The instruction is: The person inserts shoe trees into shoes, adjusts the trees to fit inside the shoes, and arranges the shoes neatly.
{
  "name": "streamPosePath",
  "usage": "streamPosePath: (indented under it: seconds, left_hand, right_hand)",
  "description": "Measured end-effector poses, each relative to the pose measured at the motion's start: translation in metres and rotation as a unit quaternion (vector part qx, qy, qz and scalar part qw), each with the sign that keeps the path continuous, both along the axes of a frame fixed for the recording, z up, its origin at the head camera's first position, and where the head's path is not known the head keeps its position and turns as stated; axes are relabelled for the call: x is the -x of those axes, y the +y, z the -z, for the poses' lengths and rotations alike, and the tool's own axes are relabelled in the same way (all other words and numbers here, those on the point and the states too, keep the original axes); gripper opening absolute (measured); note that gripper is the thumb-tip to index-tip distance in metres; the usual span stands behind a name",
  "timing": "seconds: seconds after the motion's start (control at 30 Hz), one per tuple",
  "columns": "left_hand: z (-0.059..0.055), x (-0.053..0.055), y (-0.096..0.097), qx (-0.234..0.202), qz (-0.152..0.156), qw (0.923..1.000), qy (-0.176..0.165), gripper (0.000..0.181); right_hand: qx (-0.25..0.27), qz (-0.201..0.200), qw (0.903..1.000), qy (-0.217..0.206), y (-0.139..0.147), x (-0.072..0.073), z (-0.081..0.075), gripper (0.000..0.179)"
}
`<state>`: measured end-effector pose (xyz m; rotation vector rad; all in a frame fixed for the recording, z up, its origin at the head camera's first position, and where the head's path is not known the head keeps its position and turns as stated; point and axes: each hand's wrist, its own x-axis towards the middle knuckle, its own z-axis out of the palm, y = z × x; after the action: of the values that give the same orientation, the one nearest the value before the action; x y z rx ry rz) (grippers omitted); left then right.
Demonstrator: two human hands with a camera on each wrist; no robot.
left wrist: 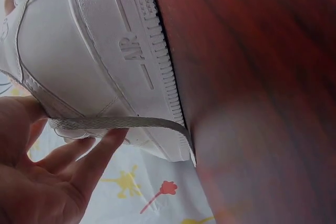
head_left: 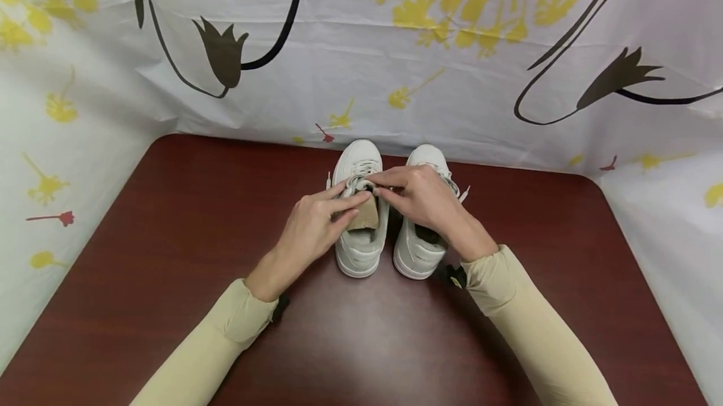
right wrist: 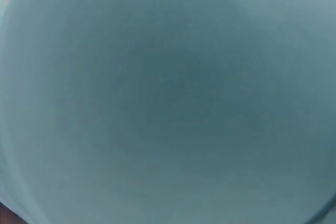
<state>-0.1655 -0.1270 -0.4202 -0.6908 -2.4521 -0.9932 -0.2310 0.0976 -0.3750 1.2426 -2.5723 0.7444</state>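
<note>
A white sneaker [head_left: 360,255] with a tan tongue [head_left: 366,214] stands on the table, toe away from me. My left hand [head_left: 310,224] is at its left side and holds the shoelace [head_left: 357,181] near the top of the tongue. In the left wrist view a flat lace end [left wrist: 131,123] hangs past the fingers, down the sneaker's side to the table. From the right, my right hand [head_left: 426,199] pinches the lace between thumb and forefinger. The exact grip is partly hidden by the fingers. A pale blurred surface fills the right wrist view.
The matching white sneaker [head_left: 415,255] stands close on the right, partly under my right hand and wrist. Both sneakers are near the far edge of the dark red table [head_left: 169,268]. A white patterned cloth [head_left: 339,48] hangs behind and at the sides.
</note>
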Motion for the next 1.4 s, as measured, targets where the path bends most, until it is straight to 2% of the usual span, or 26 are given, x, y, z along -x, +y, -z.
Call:
streamPosePath:
  seconds: [0.2, 0.5, 1.4]
  left_hand:
    - [-0.0011, 0.0005, 0.003, 0.013, -0.001, 0.9999, -0.009, 0.035]
    - [0.0016, -0.0029, 0.0023, 0.02, -0.02, 0.9996, -0.007, 0.034]
    - [-0.0031, -0.0042, 0.001, 0.023, -0.018, 0.9996, -0.005, 0.026]
  right_hand:
    - [-0.001, 0.007, 0.9999, -0.012, 0.0049, -0.0032, 0.0038, 0.029]
    - [-0.006, 0.001, 0.9995, -0.03, 0.0028, -0.004, 0.0064, 0.031]
    - [-0.014, -0.01, 0.9997, -0.016, 0.0008, -0.0017, 0.0001, 0.025]
